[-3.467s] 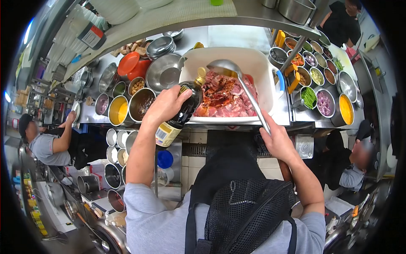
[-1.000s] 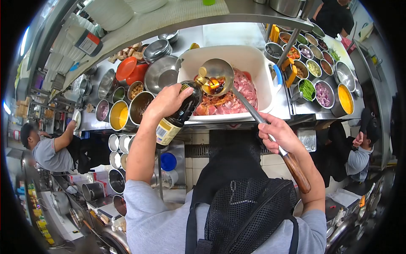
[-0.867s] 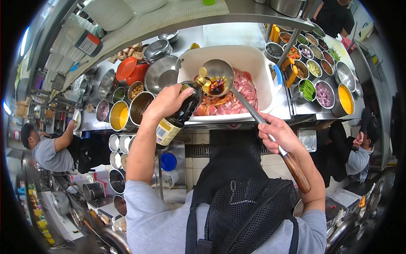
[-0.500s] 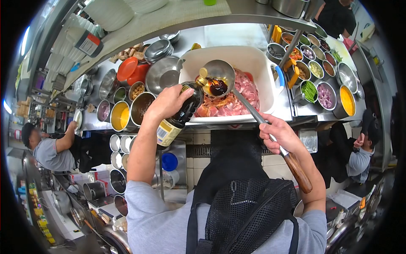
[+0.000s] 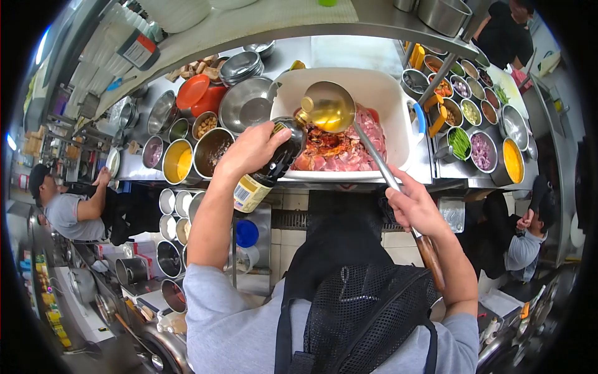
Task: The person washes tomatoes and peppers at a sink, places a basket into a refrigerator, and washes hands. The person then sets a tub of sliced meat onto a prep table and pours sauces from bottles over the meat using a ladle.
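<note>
My left hand (image 5: 256, 148) is closed around a dark glass bottle (image 5: 284, 161) with a pale label, tilted so its gold-coloured top reaches the left rim of the ladle. My right hand (image 5: 413, 201) grips the long handle of the metal ladle (image 5: 331, 107), which has a wooden end. The ladle's bowl shows yellowish liquid or sheen and sits above a white tub (image 5: 389, 84). In the tub lies raw sliced meat (image 5: 364, 149), with dark brown sauce over its left part. Whether liquid is leaving the bottle cannot be made out.
Steel bowls (image 5: 246, 103), an orange lid (image 5: 192, 91) and a pot of yellow liquid (image 5: 177, 162) stand left of the tub. Pots of chopped vegetables (image 5: 482, 142) line the right. A shelf (image 5: 274, 28) crosses above the counter. Other people stand at both sides.
Dark sauce that was in the ladle's bowl no longer shows there; the bowl now looks yellow, and more dark sauce covers the meat. My right hand has shifted slightly down the handle.
</note>
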